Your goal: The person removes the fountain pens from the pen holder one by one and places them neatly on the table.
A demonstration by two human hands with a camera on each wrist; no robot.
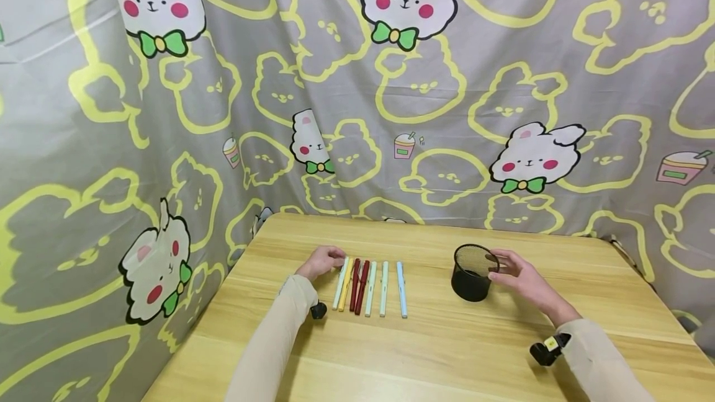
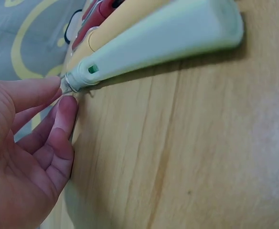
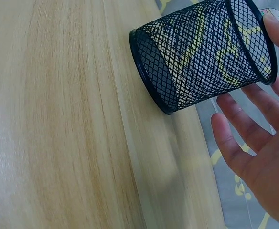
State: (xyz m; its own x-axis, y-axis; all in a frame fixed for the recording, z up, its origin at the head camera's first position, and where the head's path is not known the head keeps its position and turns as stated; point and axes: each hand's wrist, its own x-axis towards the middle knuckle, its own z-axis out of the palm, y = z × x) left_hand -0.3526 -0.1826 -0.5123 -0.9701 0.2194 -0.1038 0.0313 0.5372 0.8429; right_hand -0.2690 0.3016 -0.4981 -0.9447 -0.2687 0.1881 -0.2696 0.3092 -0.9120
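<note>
At the left end of a row of pens, my left hand (image 1: 322, 262) pinches the far end of a pale green pen (image 2: 163, 43) between thumb and fingers. Beside that pen lie a yellow pen (image 1: 346, 284), two dark red pens (image 1: 359, 287), two more pale green pens (image 1: 383, 290) and, a little apart, a light blue pen (image 1: 401, 290). My right hand (image 1: 522, 278) holds the rim of a black mesh pen holder (image 3: 192, 57) from its right side, thumb in front and fingers behind. The holder stands upright, its mouth facing up.
All of it lies on a wood-grain table (image 1: 424, 352). A grey curtain (image 1: 346, 92) with yellow outlines and white cartoon animals hangs along the table's back and left edges. Dark wrist cameras (image 1: 544, 352) are strapped under both sleeves.
</note>
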